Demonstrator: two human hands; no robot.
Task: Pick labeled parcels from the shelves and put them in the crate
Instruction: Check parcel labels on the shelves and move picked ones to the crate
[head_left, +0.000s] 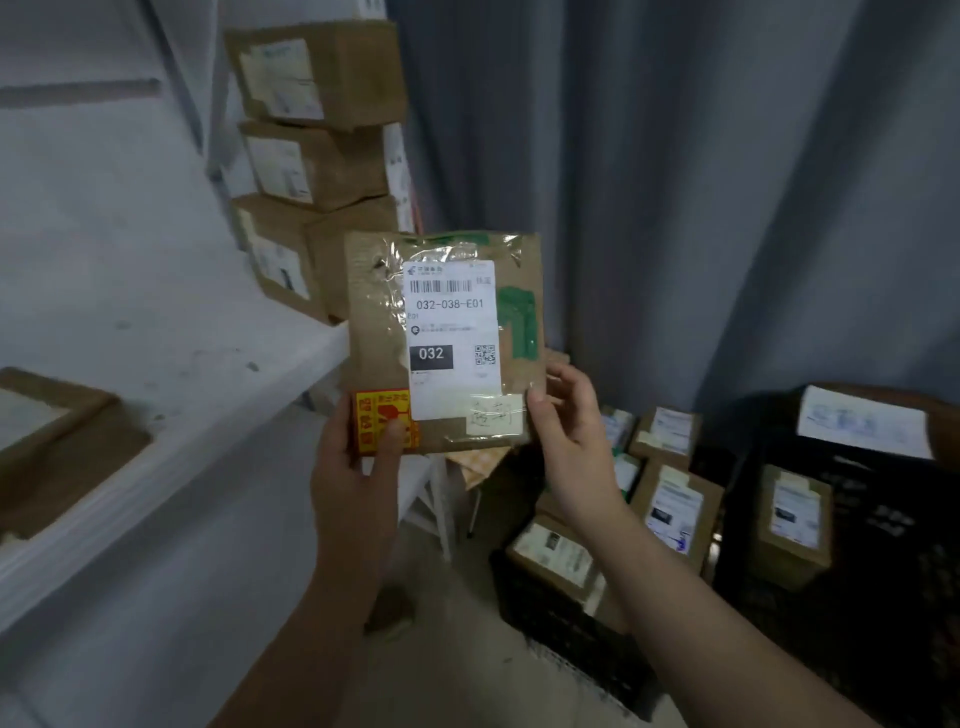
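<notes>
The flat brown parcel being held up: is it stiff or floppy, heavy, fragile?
Probably fairly stiff: the flat parcel stands upright without sagging, pinched only at its bottom corners by the left hand and right hand. Likely light, given that fingertip grip. The red-and-yellow sticker looks like a fragile warning.

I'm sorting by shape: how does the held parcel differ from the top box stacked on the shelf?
The held parcel is flat and thin; the top box is a thick carton. The parcel is upright, gripped by the left hand and right hand; the box rests on other boxes. The parcel carries a yellow-red sticker; the box shows none. Both are brown with white labels.
</notes>
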